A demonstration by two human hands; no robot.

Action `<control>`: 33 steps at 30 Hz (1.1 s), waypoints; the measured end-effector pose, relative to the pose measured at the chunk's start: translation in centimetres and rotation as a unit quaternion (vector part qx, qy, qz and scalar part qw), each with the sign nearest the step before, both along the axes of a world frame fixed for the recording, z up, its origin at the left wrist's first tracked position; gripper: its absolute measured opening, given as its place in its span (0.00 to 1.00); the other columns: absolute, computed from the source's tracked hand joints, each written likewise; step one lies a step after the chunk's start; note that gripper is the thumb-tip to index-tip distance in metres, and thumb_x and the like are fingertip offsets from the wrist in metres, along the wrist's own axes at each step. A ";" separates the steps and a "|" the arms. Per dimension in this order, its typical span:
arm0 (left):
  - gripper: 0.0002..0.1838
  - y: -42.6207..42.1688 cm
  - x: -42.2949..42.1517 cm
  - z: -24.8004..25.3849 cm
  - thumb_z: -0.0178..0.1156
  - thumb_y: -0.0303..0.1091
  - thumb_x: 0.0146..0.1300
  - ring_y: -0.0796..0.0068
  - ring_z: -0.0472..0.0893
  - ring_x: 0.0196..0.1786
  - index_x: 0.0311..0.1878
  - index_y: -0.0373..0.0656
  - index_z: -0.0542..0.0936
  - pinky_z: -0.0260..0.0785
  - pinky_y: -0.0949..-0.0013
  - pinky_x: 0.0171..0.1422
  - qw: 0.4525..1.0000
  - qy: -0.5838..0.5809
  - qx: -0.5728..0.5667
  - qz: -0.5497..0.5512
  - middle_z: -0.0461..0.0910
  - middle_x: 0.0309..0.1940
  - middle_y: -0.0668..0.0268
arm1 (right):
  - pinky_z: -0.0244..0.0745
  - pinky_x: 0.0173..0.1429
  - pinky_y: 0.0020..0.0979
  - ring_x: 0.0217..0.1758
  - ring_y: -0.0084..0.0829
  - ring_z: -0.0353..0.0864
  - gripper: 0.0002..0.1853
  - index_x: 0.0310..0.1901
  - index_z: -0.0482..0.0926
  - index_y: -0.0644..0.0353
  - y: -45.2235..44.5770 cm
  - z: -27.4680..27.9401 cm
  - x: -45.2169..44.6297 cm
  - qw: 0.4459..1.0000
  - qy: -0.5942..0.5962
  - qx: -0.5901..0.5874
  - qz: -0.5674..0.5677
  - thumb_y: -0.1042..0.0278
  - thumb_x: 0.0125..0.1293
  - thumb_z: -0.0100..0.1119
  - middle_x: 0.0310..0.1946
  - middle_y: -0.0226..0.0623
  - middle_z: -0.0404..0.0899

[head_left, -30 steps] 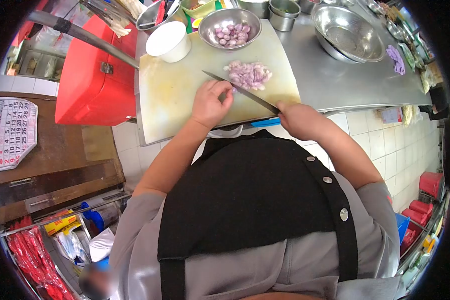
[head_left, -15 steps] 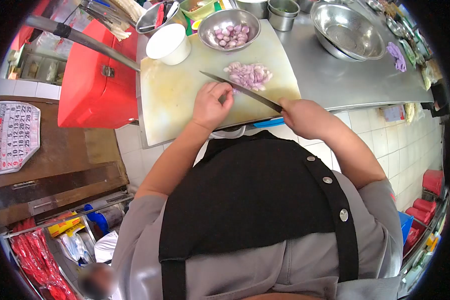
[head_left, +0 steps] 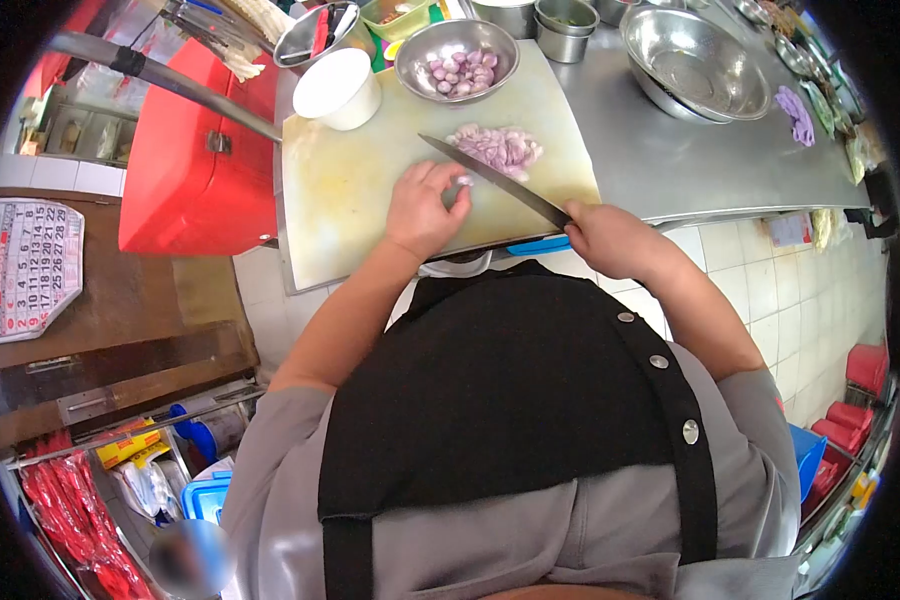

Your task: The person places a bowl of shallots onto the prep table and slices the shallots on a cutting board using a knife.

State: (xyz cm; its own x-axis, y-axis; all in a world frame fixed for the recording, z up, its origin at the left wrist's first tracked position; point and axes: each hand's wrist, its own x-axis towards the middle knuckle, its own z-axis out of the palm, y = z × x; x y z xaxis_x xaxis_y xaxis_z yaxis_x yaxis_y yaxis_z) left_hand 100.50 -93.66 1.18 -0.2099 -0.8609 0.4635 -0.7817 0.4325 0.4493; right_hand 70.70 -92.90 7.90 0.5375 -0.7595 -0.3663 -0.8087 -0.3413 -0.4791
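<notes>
My right hand (head_left: 610, 238) grips the handle of a long kitchen knife (head_left: 515, 190). The blade slants up and left over the board, its edge beside a pile of sliced shallots (head_left: 497, 150). On the near part of the cutting board (head_left: 355, 190), my left hand (head_left: 425, 208) is closed with curled fingers round a small piece of shallot (head_left: 464, 181), which shows at the fingertips. A narrow gap separates those fingers from the blade. Behind the pile, a steel bowl (head_left: 410, 75) holds several whole peeled shallots (head_left: 463, 73).
A white tub (head_left: 337, 90) stands at the board's back left, near a red cooler box (head_left: 195, 170). Steel pots (head_left: 563, 40) line the back. Large stacked steel bowls (head_left: 695, 65) and a purple cloth (head_left: 796, 115) lie on the steel counter (head_left: 650, 165) to the right.
The knife has shifted slightly right and away from my left fingers, towards the sliced pile. The shallot piece at my left fingertips now shows. A blue-edged item has come into view at lower left.
</notes>
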 end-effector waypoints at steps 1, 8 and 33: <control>0.12 0.0 0.0 -0.1 0.72 0.33 0.57 0.53 0.81 0.42 0.43 0.45 0.83 0.75 0.52 0.49 1.000 0.001 0.000 0.006 0.81 0.35 0.60 | 0.78 0.55 0.58 0.48 0.62 0.85 0.13 0.52 0.76 0.65 0.2 -0.1 0.0 1.000 -0.006 -0.004 -0.004 0.64 0.79 0.50 0.42 0.59 0.85; 0.07 0.2 -0.1 0.1 0.69 0.29 0.59 0.56 0.82 0.41 0.41 0.44 0.84 0.76 0.55 0.49 0.999 0.041 0.005 0.010 0.82 0.35 0.60 | 0.78 0.55 0.57 0.48 0.61 0.86 0.11 0.52 0.76 0.64 1.2 1.5 0.0 0.999 0.037 -0.033 0.002 0.65 0.77 0.52 0.41 0.58 0.86; 0.06 -0.1 0.3 -0.3 0.70 0.26 0.57 0.59 0.84 0.38 0.38 0.43 0.85 0.77 0.57 0.46 0.999 0.041 -0.019 -0.010 0.83 0.33 0.60 | 0.79 0.55 0.57 0.47 0.61 0.86 0.14 0.54 0.77 0.65 1.0 1.1 1.0 0.999 0.046 0.004 0.025 0.64 0.78 0.49 0.41 0.59 0.86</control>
